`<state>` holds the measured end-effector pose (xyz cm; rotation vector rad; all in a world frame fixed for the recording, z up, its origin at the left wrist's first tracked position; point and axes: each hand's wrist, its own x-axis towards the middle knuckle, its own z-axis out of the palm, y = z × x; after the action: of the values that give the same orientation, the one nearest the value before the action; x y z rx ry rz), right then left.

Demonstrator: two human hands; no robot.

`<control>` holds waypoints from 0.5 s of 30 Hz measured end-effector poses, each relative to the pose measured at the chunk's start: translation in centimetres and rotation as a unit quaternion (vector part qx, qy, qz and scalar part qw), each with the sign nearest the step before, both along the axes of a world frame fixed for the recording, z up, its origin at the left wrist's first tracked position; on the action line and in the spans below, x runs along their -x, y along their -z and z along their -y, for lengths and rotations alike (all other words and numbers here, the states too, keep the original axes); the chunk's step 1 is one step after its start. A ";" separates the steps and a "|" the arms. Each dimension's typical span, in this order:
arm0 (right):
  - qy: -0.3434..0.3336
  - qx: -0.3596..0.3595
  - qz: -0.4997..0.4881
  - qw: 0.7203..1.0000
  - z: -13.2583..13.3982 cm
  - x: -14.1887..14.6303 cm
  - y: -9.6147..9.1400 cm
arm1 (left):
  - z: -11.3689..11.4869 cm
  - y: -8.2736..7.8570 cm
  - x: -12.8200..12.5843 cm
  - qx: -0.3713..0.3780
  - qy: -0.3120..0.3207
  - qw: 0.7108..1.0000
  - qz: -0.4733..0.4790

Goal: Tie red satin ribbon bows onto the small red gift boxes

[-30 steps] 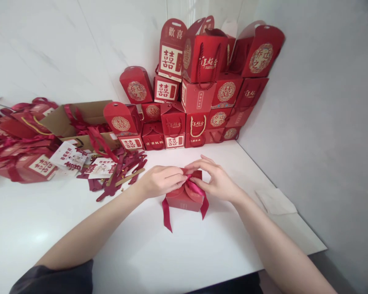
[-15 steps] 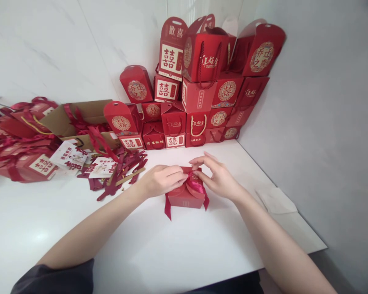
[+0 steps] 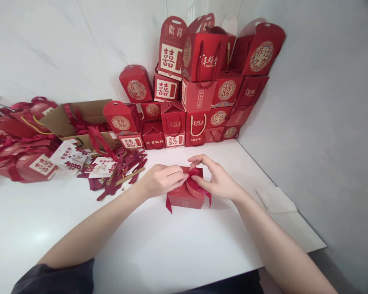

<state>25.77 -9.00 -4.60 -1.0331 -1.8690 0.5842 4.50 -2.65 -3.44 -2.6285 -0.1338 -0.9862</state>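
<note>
We had a small red box (image 3: pixel 185 201) a little below and right of the middle of the frame, resting on the white table (image 3: pixel 178 245) between our forearms, probably so both hands could meet over its top. A crimson ribbon (image 3: pixel 193 174) was gathered there where the rounded flaps met, its two tails hanging at the near corners.

Our left hand (image 3: pixel 165 179) pinched the ribbon between thumb and fingertips at the gather, seemingly to keep it from slackening. Our right hand (image 3: pixel 217 179) curved around the other side, thumb against the ribbon and forefinger arched apart from it; we could not tell whether its hidden fingers gripped anything. That arch likely gave the loop room.

Stacked red boxes (image 3: pixel 199 96) stood at the upper centre and right against the wall, perhaps to save table space. At the left, an open carton (image 3: pixel 96 109) held more ribbon, while printed cards (image 3: pixel 102 167) lay over maroon strips (image 3: pixel 112 188), near enough, we judged, for the left hand to reach.
</note>
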 end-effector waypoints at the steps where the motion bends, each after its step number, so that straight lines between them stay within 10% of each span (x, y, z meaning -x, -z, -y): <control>1: -0.011 0.012 -0.003 1.000 0.0 0.2 0.0 | 0.0 0.0 0.0 0.000 -0.002 1.000 0.000; 15: 0.053 -0.027 -0.034 0.998 -0.2 0.9 1.0 | 0.0 0.2 0.0 0.037 0.006 0.999 0.000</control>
<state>24.82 -8.77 -5.65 -1.0575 -1.7505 0.4965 4.54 -2.65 -3.59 -2.6993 -0.1582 -1.0028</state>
